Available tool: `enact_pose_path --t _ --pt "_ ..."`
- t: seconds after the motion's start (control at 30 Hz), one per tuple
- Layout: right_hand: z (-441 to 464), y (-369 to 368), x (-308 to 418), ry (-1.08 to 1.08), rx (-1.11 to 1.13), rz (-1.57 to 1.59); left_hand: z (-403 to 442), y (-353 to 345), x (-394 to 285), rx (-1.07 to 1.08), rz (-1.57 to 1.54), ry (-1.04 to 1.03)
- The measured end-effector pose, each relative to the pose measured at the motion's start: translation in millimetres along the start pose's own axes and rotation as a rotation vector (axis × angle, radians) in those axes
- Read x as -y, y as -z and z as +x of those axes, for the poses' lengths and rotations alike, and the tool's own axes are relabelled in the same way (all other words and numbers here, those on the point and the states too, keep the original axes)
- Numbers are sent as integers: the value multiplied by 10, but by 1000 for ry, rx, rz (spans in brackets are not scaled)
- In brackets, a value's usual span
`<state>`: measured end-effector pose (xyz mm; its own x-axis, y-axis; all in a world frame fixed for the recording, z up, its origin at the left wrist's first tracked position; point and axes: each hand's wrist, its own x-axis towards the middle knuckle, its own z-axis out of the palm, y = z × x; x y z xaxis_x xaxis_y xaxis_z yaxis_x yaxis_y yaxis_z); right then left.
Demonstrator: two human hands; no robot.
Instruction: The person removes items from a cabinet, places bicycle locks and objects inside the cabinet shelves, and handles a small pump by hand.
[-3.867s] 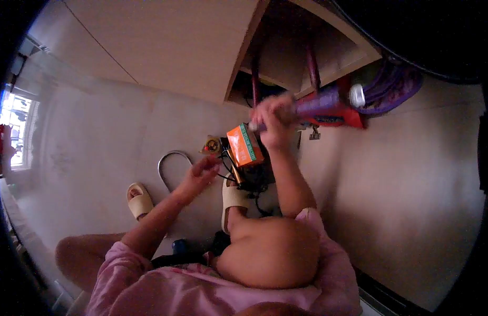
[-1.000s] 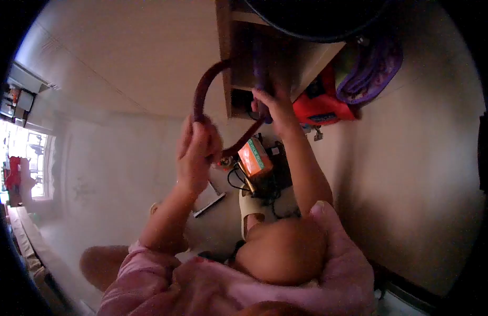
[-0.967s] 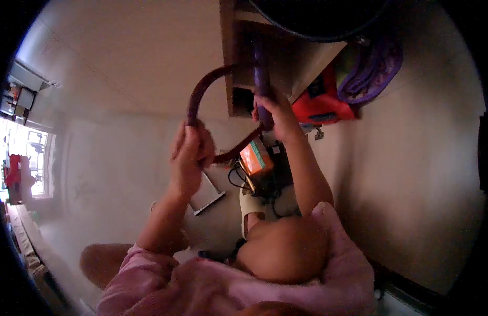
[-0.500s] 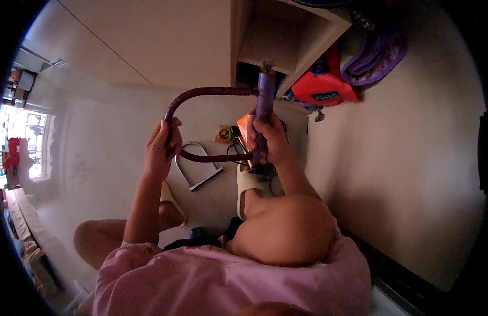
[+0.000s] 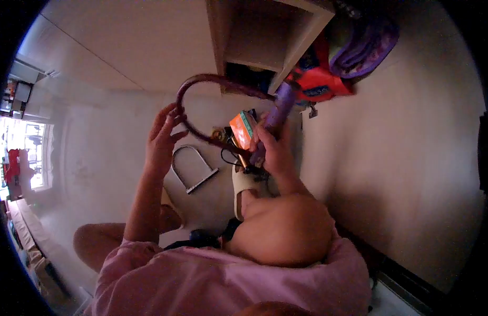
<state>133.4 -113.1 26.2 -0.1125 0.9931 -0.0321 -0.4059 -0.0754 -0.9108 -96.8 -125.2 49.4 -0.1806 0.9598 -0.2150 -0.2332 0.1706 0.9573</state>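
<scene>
A U-lock (image 5: 280, 107) with a purple crossbar and a dark red shackle is tilted in front of me, slightly blurred by motion. My right hand (image 5: 274, 151) wraps round the lower part of its crossbar. At the curved end of the shackle, my left hand (image 5: 160, 141) has its fingers spread, the tips at or touching the bend. A second, silver U-lock (image 5: 203, 180) lies on the floor below. Beyond the shackle, near my right hand, is an orange and green box (image 5: 241, 130). A yellowish round item (image 5: 218, 134) is partly hidden by the shackle.
A wooden cabinet (image 5: 216, 42) with an open cubby stands ahead. Beside it are a red bag (image 5: 324, 88) and a purple-edged item (image 5: 368, 55) against the right wall. My cream slipper (image 5: 244, 183) is on the floor, with black cables near it. A bright window (image 5: 37, 152) is far left.
The U-lock has tilted, its crossbar's top leaning right. My left hand has loosened from the shackle and spread its fingers. My right hand still grips the crossbar. The view has shifted slightly.
</scene>
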Motion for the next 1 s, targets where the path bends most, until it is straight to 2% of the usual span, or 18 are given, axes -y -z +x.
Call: enact_pose_path --t 0.17,0.2,0.3,0.33,0.43,0.73,0.83,0.93,1.0 --pt "86 -117 -16 383 -235 -63 15 61 126 113 25 72" --pt "229 -155 -170 487 -407 -26 3 58 177 126 21 104" --pt "614 -231 -108 726 -362 -350 -78 19 225 175 43 158" --pt "748 -204 -169 812 -283 -440 -102 20 268 193 56 163" --pt "1071 -318 -150 946 -370 -645 -152 3 336 229 102 185" --pt "1583 -426 -363 709 -332 -707 -159 34 325 259 144 188" --pt "1594 -460 -272 780 -339 -702 -181 35 360 232 116 196" --pt "1684 -473 -313 805 -399 -859 -166 57 414 242 98 225" --pt "1747 -486 -343 765 -390 -838 -171 52 428 256 91 238"
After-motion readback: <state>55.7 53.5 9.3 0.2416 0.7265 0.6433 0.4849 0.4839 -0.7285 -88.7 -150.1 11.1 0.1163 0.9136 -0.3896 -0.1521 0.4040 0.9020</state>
